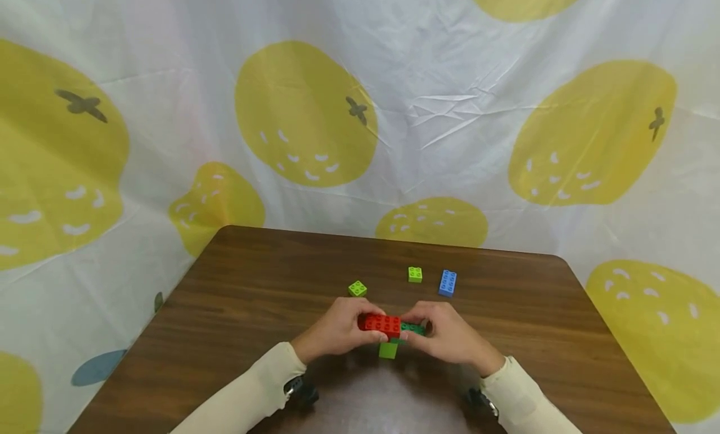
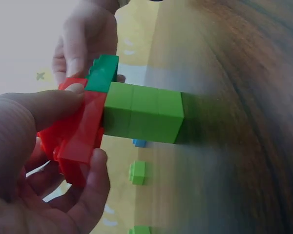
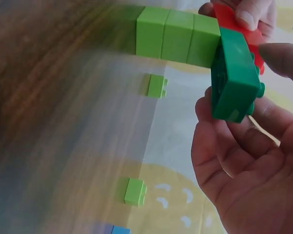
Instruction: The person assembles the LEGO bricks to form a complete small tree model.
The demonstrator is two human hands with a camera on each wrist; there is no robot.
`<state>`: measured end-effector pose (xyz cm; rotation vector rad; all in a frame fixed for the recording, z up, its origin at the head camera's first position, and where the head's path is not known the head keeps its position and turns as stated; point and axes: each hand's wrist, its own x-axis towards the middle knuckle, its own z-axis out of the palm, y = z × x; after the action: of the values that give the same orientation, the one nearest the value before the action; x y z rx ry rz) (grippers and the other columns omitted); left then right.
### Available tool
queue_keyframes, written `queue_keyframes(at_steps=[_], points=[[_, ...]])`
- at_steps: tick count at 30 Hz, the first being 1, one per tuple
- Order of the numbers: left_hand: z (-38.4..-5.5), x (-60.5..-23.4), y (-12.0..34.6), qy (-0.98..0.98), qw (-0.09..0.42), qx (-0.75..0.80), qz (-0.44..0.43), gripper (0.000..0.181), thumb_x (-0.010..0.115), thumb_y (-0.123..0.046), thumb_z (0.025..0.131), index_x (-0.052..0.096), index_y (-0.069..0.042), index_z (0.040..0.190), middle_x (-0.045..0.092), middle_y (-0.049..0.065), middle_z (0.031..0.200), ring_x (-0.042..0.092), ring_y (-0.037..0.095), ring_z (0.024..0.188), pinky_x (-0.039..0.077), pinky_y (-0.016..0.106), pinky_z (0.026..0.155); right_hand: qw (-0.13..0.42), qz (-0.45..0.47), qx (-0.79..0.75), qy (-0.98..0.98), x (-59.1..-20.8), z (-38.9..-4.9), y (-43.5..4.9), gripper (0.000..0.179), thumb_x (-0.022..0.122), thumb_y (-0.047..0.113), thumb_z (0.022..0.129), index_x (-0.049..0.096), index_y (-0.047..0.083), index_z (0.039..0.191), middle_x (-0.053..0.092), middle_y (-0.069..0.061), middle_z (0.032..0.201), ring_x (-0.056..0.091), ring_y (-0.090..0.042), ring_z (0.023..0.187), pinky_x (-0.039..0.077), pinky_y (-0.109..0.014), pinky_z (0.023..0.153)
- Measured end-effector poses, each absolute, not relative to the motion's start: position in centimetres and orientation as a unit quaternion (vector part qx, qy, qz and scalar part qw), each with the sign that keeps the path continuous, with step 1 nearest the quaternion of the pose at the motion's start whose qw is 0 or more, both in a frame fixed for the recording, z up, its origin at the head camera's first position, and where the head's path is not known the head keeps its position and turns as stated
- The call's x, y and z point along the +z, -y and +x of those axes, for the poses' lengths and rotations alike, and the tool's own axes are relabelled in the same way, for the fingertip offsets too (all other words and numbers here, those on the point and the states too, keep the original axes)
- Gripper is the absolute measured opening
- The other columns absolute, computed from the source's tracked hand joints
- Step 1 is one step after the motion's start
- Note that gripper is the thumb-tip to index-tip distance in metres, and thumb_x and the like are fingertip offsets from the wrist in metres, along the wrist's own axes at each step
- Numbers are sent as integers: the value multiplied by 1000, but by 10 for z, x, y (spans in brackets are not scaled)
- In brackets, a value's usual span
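Both hands hold a stack of toy building bricks low over the table. My left hand (image 1: 344, 326) grips two red bricks (image 1: 384, 323), one on top of the other, with its thumb along their near side. My right hand (image 1: 444, 335) has its thumb and fingers around the right end, where a dark green brick (image 3: 240, 80) sits beside the lower red one. Its thumb tip is at the end of the upper red brick. Under the red and dark green bricks runs a column of three light green bricks (image 2: 144, 111), its bottom end close to the tabletop.
Two loose light green bricks, a left one (image 1: 357, 288) and a right one (image 1: 415, 274), lie beyond the hands on the brown wooden table (image 1: 270, 277). Right of them lies a blue brick (image 1: 447, 283). Behind the table hangs a fruit-patterned curtain (image 1: 439, 121).
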<state>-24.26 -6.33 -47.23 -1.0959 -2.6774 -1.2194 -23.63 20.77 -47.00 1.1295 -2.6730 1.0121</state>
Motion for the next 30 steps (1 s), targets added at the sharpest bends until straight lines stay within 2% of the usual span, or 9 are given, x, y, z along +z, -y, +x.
queue_keyframes(at_steps=[10, 15, 25, 30], points=[[-242, -472, 60, 865, -27, -378, -329, 33, 88, -34, 88, 77, -14, 111, 73, -5, 98, 59, 3, 81, 52, 21, 73, 7, 341, 362, 868, -465, -248, -213, 27, 74, 32, 101, 76, 16, 122, 76, 7, 98, 69, -6, 84, 59, -29, 68], [-242, -472, 61, 866, -33, -381, -323, 34, 88, -33, 87, 76, -14, 112, 72, -4, 98, 60, 5, 81, 53, 22, 73, 25, 316, 341, 885, -457, -269, -214, 29, 75, 37, 99, 76, 19, 121, 76, 10, 101, 69, -5, 87, 57, -26, 71], [-245, -471, 63, 870, -40, -371, -322, 35, 88, -35, 87, 75, -14, 112, 72, -5, 98, 60, 4, 80, 53, 22, 71, 49, 258, 341, 903, -456, -313, -217, 25, 77, 33, 98, 76, 18, 118, 74, 7, 94, 69, -11, 78, 57, -29, 73], [-245, -472, 62, 872, -46, -373, -315, 35, 87, -36, 88, 75, -16, 113, 72, -6, 100, 61, 5, 81, 53, 22, 73, 69, 233, 343, 907, -464, -329, -219, 30, 78, 32, 97, 75, 14, 121, 74, -4, 103, 68, -21, 88, 55, -36, 79]])
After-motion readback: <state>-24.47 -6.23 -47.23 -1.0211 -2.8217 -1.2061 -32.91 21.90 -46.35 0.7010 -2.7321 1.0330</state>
